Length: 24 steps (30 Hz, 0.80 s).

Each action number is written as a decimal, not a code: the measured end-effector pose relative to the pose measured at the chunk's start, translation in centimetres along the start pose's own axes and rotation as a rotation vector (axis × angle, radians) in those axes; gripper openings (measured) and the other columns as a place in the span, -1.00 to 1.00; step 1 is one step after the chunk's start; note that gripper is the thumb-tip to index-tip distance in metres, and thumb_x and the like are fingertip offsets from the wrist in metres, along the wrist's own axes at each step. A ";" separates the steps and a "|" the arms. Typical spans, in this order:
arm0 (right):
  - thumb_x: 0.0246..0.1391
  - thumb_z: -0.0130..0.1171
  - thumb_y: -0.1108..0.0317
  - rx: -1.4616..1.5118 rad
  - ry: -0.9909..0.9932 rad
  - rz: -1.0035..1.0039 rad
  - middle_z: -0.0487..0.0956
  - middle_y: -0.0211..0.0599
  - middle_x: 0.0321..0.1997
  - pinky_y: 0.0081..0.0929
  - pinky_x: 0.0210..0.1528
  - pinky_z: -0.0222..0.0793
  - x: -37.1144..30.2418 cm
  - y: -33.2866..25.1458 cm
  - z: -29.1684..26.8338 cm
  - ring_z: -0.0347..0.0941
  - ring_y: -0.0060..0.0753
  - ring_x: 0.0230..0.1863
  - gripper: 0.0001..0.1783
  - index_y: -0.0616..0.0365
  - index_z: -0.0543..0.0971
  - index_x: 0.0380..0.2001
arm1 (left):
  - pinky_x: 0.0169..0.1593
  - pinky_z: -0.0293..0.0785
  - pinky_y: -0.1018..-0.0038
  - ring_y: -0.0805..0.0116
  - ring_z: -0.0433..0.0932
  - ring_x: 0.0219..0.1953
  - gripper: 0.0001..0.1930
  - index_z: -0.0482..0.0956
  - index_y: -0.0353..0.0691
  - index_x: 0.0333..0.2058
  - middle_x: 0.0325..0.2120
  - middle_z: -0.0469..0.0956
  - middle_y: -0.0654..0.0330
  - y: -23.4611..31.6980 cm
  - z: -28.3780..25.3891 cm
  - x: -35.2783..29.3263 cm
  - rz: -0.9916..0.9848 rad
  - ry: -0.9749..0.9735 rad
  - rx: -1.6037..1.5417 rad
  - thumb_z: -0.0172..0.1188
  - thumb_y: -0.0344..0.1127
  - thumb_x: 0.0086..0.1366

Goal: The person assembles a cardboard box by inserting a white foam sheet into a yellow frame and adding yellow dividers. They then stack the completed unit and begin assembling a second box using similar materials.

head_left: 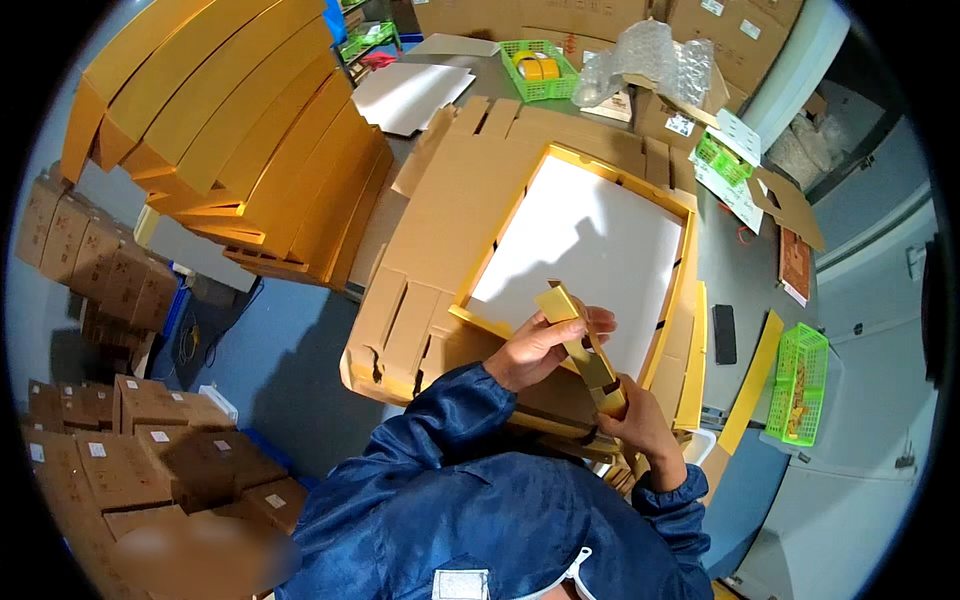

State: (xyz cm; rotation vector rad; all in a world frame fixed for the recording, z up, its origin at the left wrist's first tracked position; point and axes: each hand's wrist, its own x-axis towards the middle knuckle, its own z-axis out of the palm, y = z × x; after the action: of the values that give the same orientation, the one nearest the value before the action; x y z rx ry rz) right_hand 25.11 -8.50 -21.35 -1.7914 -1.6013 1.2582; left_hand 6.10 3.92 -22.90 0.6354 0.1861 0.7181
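In front of my chest, both hands are closed around a short, folded, gold-yellow strip with bent sides. My left hand pinches its upper end between thumb and fingers. Its lower end is in my right hand, whose fingers are partly hidden. The strip is tilted over the near edge of a shallow yellow frame. Inside that frame lies a smooth white sheet, shadowed in places. Under the frame are flat brown cardboard sheets.
Tall yellow boxes are stacked at the left. A green basket with tape rolls and bubble wrap are at the back. Rightward lie a black phone, a yellow strip and another green basket. Brown cartons fill the lower left.
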 end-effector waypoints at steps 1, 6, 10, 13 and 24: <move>-0.18 0.29 0.26 0.030 -0.026 -0.002 0.59 -0.04 -0.36 -0.34 -0.18 0.44 0.5 1.6 0.8 0.57 -0.17 -0.32 -0.41 0.25 0.43 -0.04 | 0.26 0.21 0.13 0.09 0.36 0.13 -0.79 0.41 -0.18 -0.15 0.02 0.41 -0.01 0.0 -0.1 -0.3 -0.021 0.032 -0.002 0.14 -0.28 0.28; -0.19 0.37 0.26 0.070 -0.059 -0.122 0.46 0.01 0.06 -0.40 0.07 0.33 0.9 1.8 0.4 0.44 -0.21 0.00 -0.12 0.22 0.22 0.22 | 0.19 0.32 0.16 0.14 0.44 0.04 -0.72 0.45 -0.32 -0.16 -0.09 0.47 0.01 -1.5 -3.3 -0.9 0.010 0.189 -0.081 -0.09 -0.21 0.39; -0.21 0.44 0.19 0.094 -0.159 0.119 0.37 -0.02 0.16 -0.35 0.26 0.14 -0.1 5.7 -0.7 0.28 -0.16 0.19 0.07 0.31 0.06 0.28 | 0.21 0.30 0.11 0.21 0.45 0.02 -0.73 0.42 -0.23 -0.19 -0.20 0.48 0.16 3.7 -5.5 -0.9 0.158 0.338 -0.075 -0.13 -0.16 0.41; -0.21 0.44 0.15 0.053 -0.198 0.068 0.35 -0.01 0.18 -0.37 0.26 0.15 -0.4 4.3 0.5 0.26 -0.18 0.21 0.05 0.32 0.10 0.27 | 0.24 0.27 0.07 0.18 0.45 0.03 -0.74 0.43 -0.21 -0.20 -0.23 0.49 0.21 4.9 -6.2 -1.4 0.127 0.375 -0.006 -0.06 -0.12 0.39; -0.25 0.38 0.10 -0.243 -0.062 0.023 0.37 0.16 0.12 -0.29 0.21 0.22 -0.8 0.7 0.5 0.32 0.05 0.15 -0.08 0.37 0.25 0.14 | 0.23 0.27 -0.06 0.06 0.45 0.04 -0.68 0.36 -0.17 -0.03 -0.22 0.49 0.17 8.8 -8.6 -0.4 0.221 0.406 -0.174 0.02 -0.12 0.36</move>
State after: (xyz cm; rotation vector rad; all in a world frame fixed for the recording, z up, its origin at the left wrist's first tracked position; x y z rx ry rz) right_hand 25.19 -9.53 -21.91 -1.9354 -1.8410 1.1815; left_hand -2.32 12.85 -24.50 0.3409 0.4271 1.0617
